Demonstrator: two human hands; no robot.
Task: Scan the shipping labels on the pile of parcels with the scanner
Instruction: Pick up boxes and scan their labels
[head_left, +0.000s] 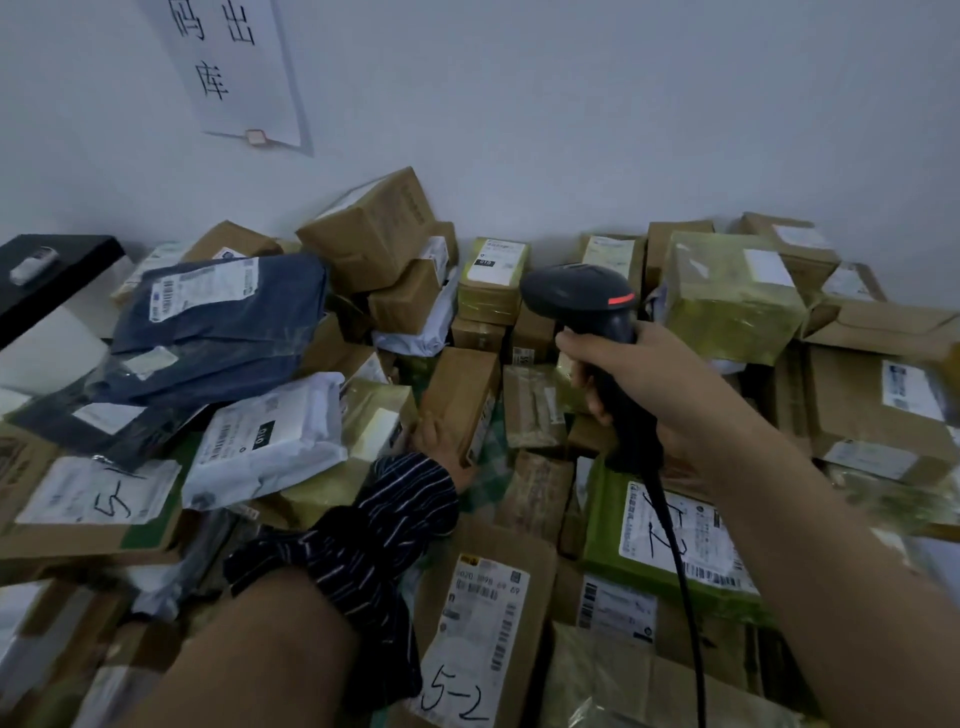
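right hand (621, 387) grips scanner (576, 296); left hand (434, 439) at box (460, 389), grip unclear. parcels (483, 623) heaped; scanned ones untellable, likely many left.

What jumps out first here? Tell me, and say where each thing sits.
The black handheld scanner, held up in the right hand right of centre, catches the eye first. Beneath it a pile of brown cardboard, green-taped and bagged parcels spreads to the white wall, a dark blue plastic mailer bag on top at left. The left hand, in a striped sleeve, reaches to a small brown cardboard box mid-pile.
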